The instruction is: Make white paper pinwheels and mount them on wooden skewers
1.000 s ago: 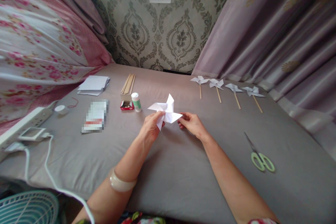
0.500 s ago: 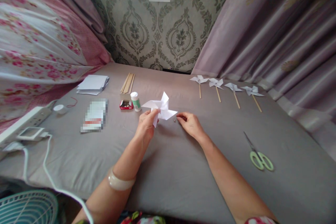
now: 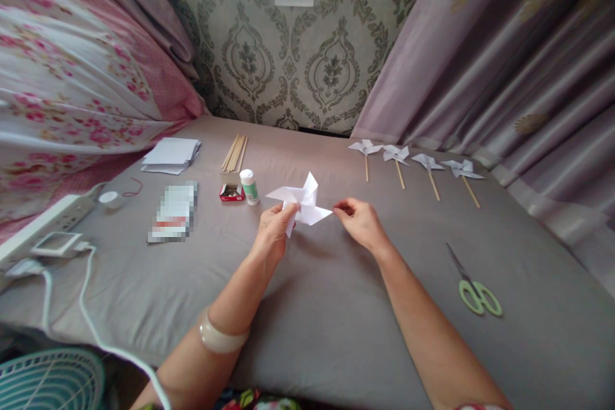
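Observation:
My left hand (image 3: pixel 275 229) pinches a white paper pinwheel (image 3: pixel 307 197) near its centre, thumb on top, and holds it above the grey cloth. No stick shows on this pinwheel. My right hand (image 3: pixel 359 221) is just right of it, fingertips pressed together by the tip of its right blade. Whatever those fingers hold, if anything, is too small to make out. Left of the pinwheel stand a white and green bottle (image 3: pixel 250 188) and a small red box (image 3: pixel 231 193) of metal pins.
Wooden sticks (image 3: pixel 234 154) and a stack of white paper (image 3: pixel 172 155) lie at the back left. Several finished pinwheels (image 3: pixel 396 154) line the back right. Green-handled scissors (image 3: pixel 475 295) lie at the right. A power strip (image 3: pixel 52 225) with white cables runs along the left.
The pinwheel and my left hand have shifted slightly right. My right hand has moved a little right too. The tiny shiny item by its fingertips is no longer visible on the cloth.

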`<move>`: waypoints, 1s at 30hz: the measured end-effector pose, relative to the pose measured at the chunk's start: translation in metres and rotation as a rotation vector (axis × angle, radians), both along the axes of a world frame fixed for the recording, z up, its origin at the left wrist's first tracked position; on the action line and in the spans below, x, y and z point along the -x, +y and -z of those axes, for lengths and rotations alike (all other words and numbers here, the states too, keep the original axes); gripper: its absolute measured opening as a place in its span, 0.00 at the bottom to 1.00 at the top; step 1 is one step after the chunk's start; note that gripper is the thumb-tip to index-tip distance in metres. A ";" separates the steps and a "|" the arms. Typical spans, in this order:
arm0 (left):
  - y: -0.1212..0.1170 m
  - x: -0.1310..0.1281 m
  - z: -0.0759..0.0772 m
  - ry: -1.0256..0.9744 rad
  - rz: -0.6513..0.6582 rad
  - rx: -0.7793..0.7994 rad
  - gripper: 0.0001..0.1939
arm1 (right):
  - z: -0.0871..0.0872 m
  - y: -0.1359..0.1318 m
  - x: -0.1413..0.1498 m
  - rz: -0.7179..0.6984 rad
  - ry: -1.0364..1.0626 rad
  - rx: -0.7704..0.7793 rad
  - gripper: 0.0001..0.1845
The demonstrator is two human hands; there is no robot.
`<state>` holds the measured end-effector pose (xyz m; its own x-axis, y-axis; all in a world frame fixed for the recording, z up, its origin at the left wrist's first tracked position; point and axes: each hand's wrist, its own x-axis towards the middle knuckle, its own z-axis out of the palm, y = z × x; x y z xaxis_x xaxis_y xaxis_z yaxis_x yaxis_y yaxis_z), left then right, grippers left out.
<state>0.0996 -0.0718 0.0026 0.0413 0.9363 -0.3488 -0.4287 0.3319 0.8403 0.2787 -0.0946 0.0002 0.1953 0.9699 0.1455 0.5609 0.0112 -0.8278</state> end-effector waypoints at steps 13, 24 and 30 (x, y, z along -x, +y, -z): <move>-0.023 -0.010 -0.010 0.085 0.104 -0.178 0.12 | -0.041 -0.030 0.037 -0.103 0.078 -0.269 0.07; -0.024 -0.010 -0.009 0.056 0.106 -0.187 0.12 | -0.026 -0.027 0.039 -0.039 0.086 -0.231 0.12; -0.026 -0.010 -0.011 0.025 0.130 -0.190 0.14 | -0.027 -0.024 0.036 -0.079 0.166 -0.181 0.14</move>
<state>0.1092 -0.0973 0.0135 0.1592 0.9726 -0.1695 -0.3708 0.2181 0.9027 0.2430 -0.1181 0.0268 0.1558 0.9442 0.2903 0.4086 0.2059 -0.8892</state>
